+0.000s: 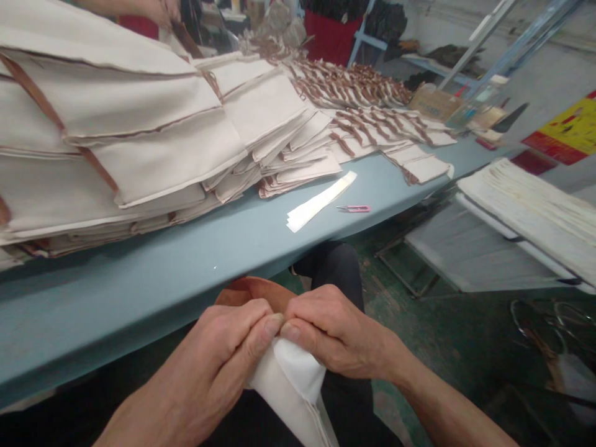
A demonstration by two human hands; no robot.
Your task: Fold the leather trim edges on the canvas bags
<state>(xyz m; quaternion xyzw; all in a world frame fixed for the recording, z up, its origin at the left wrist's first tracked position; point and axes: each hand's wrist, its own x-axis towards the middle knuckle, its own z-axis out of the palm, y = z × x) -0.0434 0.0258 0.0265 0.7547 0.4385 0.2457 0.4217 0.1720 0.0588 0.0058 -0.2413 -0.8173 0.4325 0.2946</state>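
Cloth in my hands: a white canvas piece (291,388) with a stitched seam (319,416), its long axis running from my fingers down and slightly right, toward my lap and out of view at the bottom edge.
Band behind it: an orange-brown fabric strip (251,292) sits just past my fingers, folded over the top of the white cloth.
Left hand: my left hand (218,360) is nearly closed, pinching the top of the canvas between thumb and bent fingers.
Right hand: my right hand (338,329) is closed in the same narrow pinch, its fingertips (289,332) almost meeting those of my left hand on the fold.
Lap: my dark trousers (335,276) lie under the work.
Table edge: a long blue-grey table (139,298) runs diagonally in front of me.
On the table: white paper strips (316,202) lie beside pink-handled snips (354,208), near tall stacks of canvas bags with brown straps (153,143).
Farther along: more strapped bags (349,84) spread out toward a cardboard box (433,102).
Far side: a co-worker's hand (158,9) reaches over the stack at the top edge.
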